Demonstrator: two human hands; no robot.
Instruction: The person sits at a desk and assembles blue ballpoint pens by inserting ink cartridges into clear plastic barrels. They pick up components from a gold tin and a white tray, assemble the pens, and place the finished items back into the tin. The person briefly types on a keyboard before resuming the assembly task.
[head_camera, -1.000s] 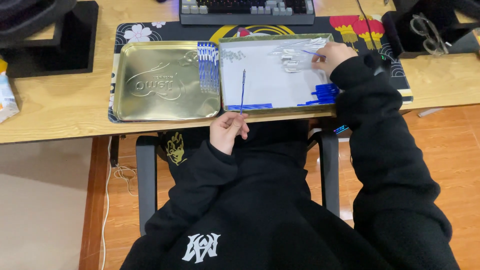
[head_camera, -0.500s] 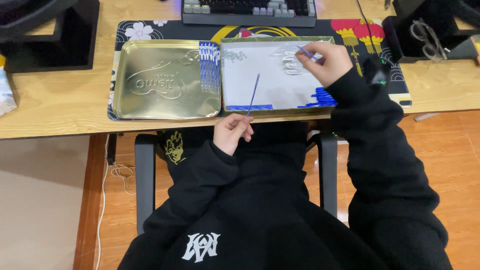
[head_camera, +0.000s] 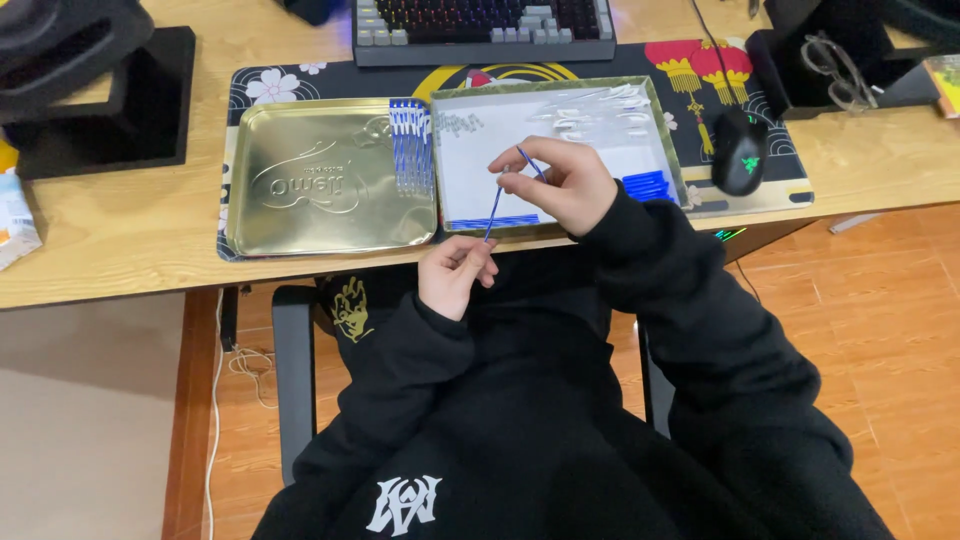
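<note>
Both hands share one thin blue rod (head_camera: 495, 205): the left hand (head_camera: 455, 272) has its grip pinched on the lower end, the right hand (head_camera: 557, 183) pinches the upper end, fingertips closed around it. It hangs tilted over the near edge of the table (head_camera: 120, 225), just ahead of the left grip. Behind the right grip lies a tray with a white lining (head_camera: 470, 165); left of it, a gold tin lid (head_camera: 320, 185). Such a rod looks light and springy, so it is best held near its ends.

Tin lid (head_camera: 330, 185) lies left, tin tray (head_camera: 665, 140) right beside it, both on the desk mat (head_camera: 290, 80). Keyboard (head_camera: 485, 30) sits behind them, mouse (head_camera: 740, 150) right of the tray, glasses (head_camera: 835, 65) further back.
</note>
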